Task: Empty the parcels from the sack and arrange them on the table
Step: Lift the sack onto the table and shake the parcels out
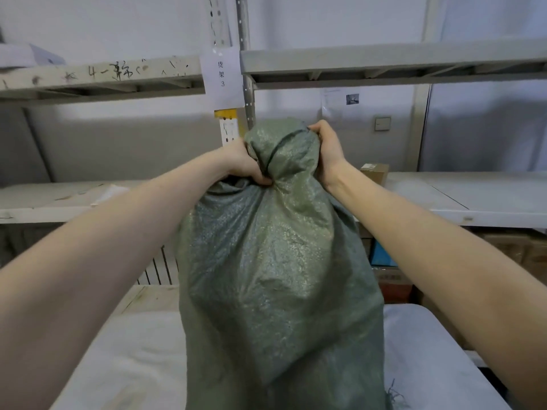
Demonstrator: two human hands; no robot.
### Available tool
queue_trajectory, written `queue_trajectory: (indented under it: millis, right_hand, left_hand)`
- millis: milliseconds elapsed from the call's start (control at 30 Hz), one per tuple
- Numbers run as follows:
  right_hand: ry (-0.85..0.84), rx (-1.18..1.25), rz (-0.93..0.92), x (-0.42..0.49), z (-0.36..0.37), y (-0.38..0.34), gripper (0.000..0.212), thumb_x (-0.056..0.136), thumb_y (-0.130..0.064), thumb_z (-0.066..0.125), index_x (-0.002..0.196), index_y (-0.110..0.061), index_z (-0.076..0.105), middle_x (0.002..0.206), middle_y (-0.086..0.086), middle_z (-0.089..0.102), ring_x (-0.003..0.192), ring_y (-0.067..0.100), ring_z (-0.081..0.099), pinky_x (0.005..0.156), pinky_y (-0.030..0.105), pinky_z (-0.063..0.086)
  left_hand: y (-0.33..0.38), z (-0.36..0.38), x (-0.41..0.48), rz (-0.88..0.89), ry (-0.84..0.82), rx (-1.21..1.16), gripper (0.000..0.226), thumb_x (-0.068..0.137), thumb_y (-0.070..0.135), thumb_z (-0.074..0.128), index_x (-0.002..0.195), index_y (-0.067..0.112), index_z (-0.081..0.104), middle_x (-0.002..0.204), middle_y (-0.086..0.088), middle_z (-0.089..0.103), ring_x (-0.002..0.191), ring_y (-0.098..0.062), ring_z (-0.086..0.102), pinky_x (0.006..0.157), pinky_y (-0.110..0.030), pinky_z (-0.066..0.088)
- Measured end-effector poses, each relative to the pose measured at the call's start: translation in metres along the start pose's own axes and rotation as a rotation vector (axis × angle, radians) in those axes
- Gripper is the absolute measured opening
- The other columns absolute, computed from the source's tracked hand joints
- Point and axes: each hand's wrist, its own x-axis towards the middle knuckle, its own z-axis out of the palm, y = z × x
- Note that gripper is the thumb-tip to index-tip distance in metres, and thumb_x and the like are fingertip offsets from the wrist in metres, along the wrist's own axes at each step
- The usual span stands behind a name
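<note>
From your head camera, the green woven sack (275,276) stands upright on the white-covered table (124,359), bulging. Your left hand (244,164) clamps its gathered neck; your right hand (327,147) grips the bunched top. A cardboard box (375,172) sits on the shelf (461,199) behind.

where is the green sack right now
In the head view the green sack is upright at centre, over the white table, its gathered neck gripped by the left hand and right hand.

Sack (275,261): green woven plastic, faintly glistening. Table (133,365): white matt cloth cover.
</note>
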Motion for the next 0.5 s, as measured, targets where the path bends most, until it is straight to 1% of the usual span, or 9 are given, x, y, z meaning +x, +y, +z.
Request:
queue_trajectory:
  millis: [67, 100, 133, 167, 233, 300, 400, 467, 500]
  right_hand:
    - [-0.015, -0.078, -0.041, 0.002, 0.004, 0.001, 0.03, 0.089, -0.037, 0.053, 0.08, -0.009, 0.061, 0.084, 0.009, 0.066, 0.083, 0.024, 0.062, 0.074, 0.031, 0.052]
    - [-0.025, -0.197, -0.097, 0.004, 0.005, 0.002, 0.043, 0.082, -0.049, 0.063, 0.093, -0.007, 0.064, 0.095, 0.011, 0.069, 0.092, 0.025, 0.064, 0.082, 0.034, 0.053]
    - [-0.025, -0.402, -0.179, 0.003, 0.006, 0.001, 0.069, 0.071, -0.06, 0.072, 0.112, -0.007, 0.06, 0.112, 0.013, 0.066, 0.105, 0.026, 0.063, 0.093, 0.039, 0.051]
    - [-0.05, -0.653, -0.256, 0.003, 0.004, -0.002, 0.092, 0.063, -0.064, 0.077, 0.131, -0.01, 0.047, 0.131, 0.015, 0.055, 0.119, 0.027, 0.055, 0.104, 0.043, 0.045]
    - [-0.158, -1.125, -0.327, -0.002, 0.002, -0.014, 0.116, 0.063, -0.054, 0.082, 0.151, -0.022, 0.014, 0.154, 0.013, 0.022, 0.14, 0.03, 0.031, 0.116, 0.045, 0.027]
    - [-0.286, -1.467, -0.224, -0.011, -0.002, -0.023, 0.133, 0.059, -0.054, 0.084, 0.153, -0.024, -0.006, 0.158, 0.008, 0.004, 0.146, 0.031, 0.015, 0.119, 0.046, 0.02]
    - [-0.296, -1.866, -0.132, -0.022, 0.004, -0.009, 0.153, 0.049, -0.07, 0.08, 0.151, -0.01, -0.017, 0.161, 0.013, -0.005, 0.147, 0.036, 0.004, 0.119, 0.051, 0.016]
    - [-0.267, -1.939, -0.164, -0.027, 0.011, 0.016, 0.163, 0.041, -0.075, 0.08, 0.148, -0.006, -0.021, 0.16, 0.015, -0.01, 0.147, 0.037, -0.002, 0.117, 0.056, 0.017]
    - [-0.21, -1.889, -0.185, -0.032, 0.012, 0.028, 0.165, 0.038, -0.072, 0.083, 0.148, -0.007, -0.022, 0.16, 0.014, -0.004, 0.147, 0.036, 0.001, 0.115, 0.058, 0.021]
  left_hand:
    - [-0.006, 0.007, 0.006, -0.035, 0.097, 0.113, 0.061, 0.053, 0.032, 0.09, 0.106, 0.016, 0.063, 0.103, -0.003, 0.067, 0.094, -0.021, 0.062, 0.091, -0.04, 0.053]
    - [-0.009, 0.007, 0.009, -0.057, 0.158, 0.19, 0.061, 0.053, 0.041, 0.087, 0.104, 0.018, 0.062, 0.101, -0.001, 0.066, 0.094, -0.021, 0.062, 0.093, -0.044, 0.051]
    - [-0.009, 0.006, 0.01, -0.072, 0.231, 0.266, 0.055, 0.058, 0.046, 0.082, 0.101, 0.02, 0.06, 0.098, 0.001, 0.064, 0.096, -0.022, 0.06, 0.096, -0.047, 0.048]
    - [-0.008, 0.005, 0.01, -0.074, 0.304, 0.328, 0.044, 0.066, 0.045, 0.077, 0.098, 0.021, 0.056, 0.094, 0.002, 0.061, 0.097, -0.023, 0.059, 0.098, -0.048, 0.046]
    - [-0.005, 0.004, 0.009, -0.058, 0.41, 0.384, 0.024, 0.079, 0.037, 0.066, 0.092, 0.022, 0.053, 0.088, 0.001, 0.058, 0.095, -0.025, 0.059, 0.096, -0.045, 0.046]
    - [-0.003, 0.003, 0.01, -0.029, 0.479, 0.39, 0.016, 0.083, 0.031, 0.057, 0.092, 0.019, 0.054, 0.089, -0.001, 0.059, 0.093, -0.027, 0.06, 0.087, -0.039, 0.048]
    - [0.006, -0.003, 0.014, 0.041, 0.565, 0.363, 0.017, 0.087, 0.024, 0.051, 0.098, 0.015, 0.06, 0.098, -0.005, 0.064, 0.095, -0.03, 0.062, 0.072, -0.034, 0.042]
    - [0.015, -0.007, 0.014, 0.099, 0.603, 0.359, 0.014, 0.09, 0.018, 0.048, 0.088, 0.013, 0.061, 0.094, -0.007, 0.062, 0.092, -0.03, 0.062, 0.07, -0.034, 0.041]
    - [0.02, -0.007, 0.015, 0.128, 0.616, 0.357, 0.014, 0.091, 0.016, 0.047, 0.084, 0.014, 0.06, 0.09, -0.007, 0.06, 0.09, -0.03, 0.06, 0.07, -0.034, 0.041]
